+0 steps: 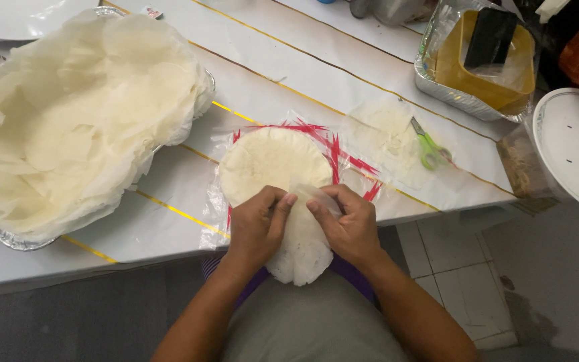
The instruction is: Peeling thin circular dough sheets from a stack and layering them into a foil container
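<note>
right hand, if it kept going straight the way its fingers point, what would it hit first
The right hand points toward the left hand; it would likely meet those fingertips first, over the thin wrapper stack.

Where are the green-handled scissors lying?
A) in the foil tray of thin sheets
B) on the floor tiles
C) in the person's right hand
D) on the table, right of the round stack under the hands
D: the scissors lie on the table, right of the round stack.

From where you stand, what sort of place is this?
Probably a home or small food-prep spot: a foil tray heaped with thin round wrappers, a covered table, scissors, and a tiled floor.
</note>
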